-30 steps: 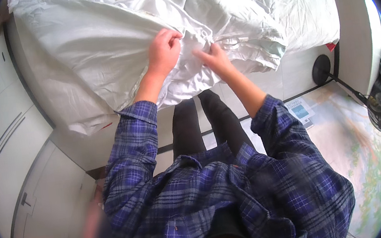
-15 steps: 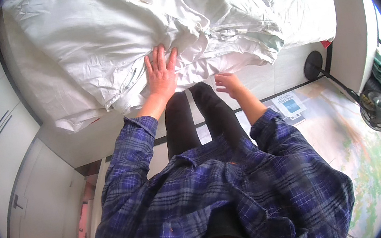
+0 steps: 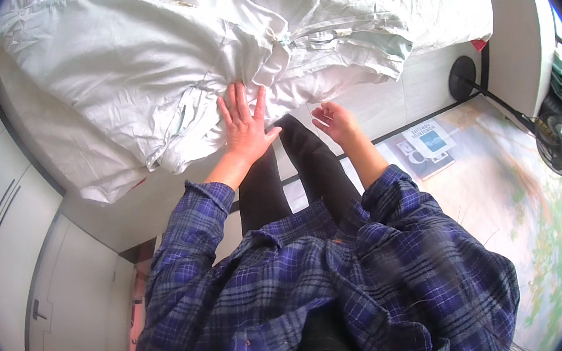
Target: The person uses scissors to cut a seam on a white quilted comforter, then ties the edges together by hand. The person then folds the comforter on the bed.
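Two hands are seen: a left hand (image 3: 244,123) and a right hand (image 3: 335,121). One white duvet (image 3: 144,73), one book (image 3: 428,147) and one fan (image 3: 555,144) are counted.

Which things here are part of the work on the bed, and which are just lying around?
In hand:
- left hand, flat on the white duvet
- right hand, open, just off the duvet's edge
- bed

Lying about:
- booklet on the floor
- standing fan
- white cabinet doors

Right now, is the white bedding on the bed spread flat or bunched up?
Bunched up: the white bedding lies in rumpled folds, left hand flat on its edge.
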Motion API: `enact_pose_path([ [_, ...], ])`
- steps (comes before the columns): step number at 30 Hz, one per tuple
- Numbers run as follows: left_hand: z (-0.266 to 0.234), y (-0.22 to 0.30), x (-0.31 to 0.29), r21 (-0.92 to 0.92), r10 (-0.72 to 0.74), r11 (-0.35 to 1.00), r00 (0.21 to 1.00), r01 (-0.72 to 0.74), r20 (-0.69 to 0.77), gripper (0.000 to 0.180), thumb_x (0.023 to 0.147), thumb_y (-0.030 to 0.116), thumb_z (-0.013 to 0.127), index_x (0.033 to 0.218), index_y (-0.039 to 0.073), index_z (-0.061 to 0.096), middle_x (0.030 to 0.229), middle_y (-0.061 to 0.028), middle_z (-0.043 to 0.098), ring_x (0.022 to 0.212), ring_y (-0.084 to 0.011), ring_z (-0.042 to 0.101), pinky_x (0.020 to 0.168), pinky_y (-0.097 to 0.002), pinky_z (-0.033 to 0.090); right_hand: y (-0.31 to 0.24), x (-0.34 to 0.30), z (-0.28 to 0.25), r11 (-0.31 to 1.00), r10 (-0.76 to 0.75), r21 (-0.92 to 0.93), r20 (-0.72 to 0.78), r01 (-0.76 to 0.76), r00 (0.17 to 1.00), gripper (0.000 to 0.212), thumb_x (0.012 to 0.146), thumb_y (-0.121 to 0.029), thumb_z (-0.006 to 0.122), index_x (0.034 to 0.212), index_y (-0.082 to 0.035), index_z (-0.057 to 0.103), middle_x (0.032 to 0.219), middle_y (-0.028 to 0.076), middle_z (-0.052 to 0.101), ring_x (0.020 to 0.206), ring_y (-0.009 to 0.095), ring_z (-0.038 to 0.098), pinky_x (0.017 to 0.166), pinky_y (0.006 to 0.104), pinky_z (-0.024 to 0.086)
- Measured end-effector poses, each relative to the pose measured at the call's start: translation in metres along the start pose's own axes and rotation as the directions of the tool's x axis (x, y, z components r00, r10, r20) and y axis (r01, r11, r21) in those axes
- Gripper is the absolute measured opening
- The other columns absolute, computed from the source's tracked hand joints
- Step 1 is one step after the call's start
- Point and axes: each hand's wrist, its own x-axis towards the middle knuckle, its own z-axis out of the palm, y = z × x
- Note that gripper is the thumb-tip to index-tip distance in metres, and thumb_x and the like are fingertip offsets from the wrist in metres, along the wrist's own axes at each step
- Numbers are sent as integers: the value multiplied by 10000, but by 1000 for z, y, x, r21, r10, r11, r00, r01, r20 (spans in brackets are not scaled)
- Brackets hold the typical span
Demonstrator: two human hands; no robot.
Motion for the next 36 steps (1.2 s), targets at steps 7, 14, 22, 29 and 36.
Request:
enact_pose_path([
  [7, 20, -4, 5, 131, 57, 990, 998, -52, -39, 1096, 728, 486, 865, 1623, 273, 270, 1652, -270, 101, 1538, -506, 100, 1169, -773, 97, 15, 31, 34, 995, 88, 41, -23, -87, 996, 409, 968, -215, 673, 1326, -52, 560, 1337, 139, 555, 1231, 319, 526, 1067, 545, 468],
  [14, 23, 11, -19, 8, 34, 999, 995, -35, 90, 1104, 708, 472, 870, 1617, 297, 269, 1681, -184, 63, 1547, -485, 78, 1149, -804, 83, 11, -20, 21, 996, -75, -60, -139, 67, 988, 204, 949, -112, 653, 1135, -28, 641, 1088, 82, 666, 1057, 250, 636, 977, 441, 541],
  [22, 14, -14, -7, -141, 11, 990, 1000, -13, -11, 394, 891, 199, 689, 1283, 177, 666, 1363, -91, 607, 1348, -333, 490, 1154, -675, 262, -89, -95, 65, 909, -222, -313, 199, 276, 955, 122, 923, -77, 612, 815, -27, 636, 874, 59, 628, 880, 187, 641, 887, 383, 554],
  [29, -47, -40, 34, -592, -117, 750, 941, 294, 319, 372, 1022, 323, 576, 1049, -23, 709, 869, -200, 709, 848, -347, 682, 794, -410, 522, -55, -87, 38, 817, -168, -505, 252, 278, 953, 333, 938, -188, 713, 1166, 54, 691, 1105, 131, 716, 1048, 235, 691, 909, 379, 559],
  [36, -54, -47, 55, -584, -242, 615, 832, 530, 500, 471, 1043, 401, 535, 1100, -31, 716, 961, -203, 735, 852, -267, 665, 853, -378, 512, -30, -82, 66, 873, -319, -310, 223, 377, 921, 420, 932, -109, 728, 1325, 4, 632, 1282, 105, 644, 1104, 221, 666, 911, 370, 559],
])
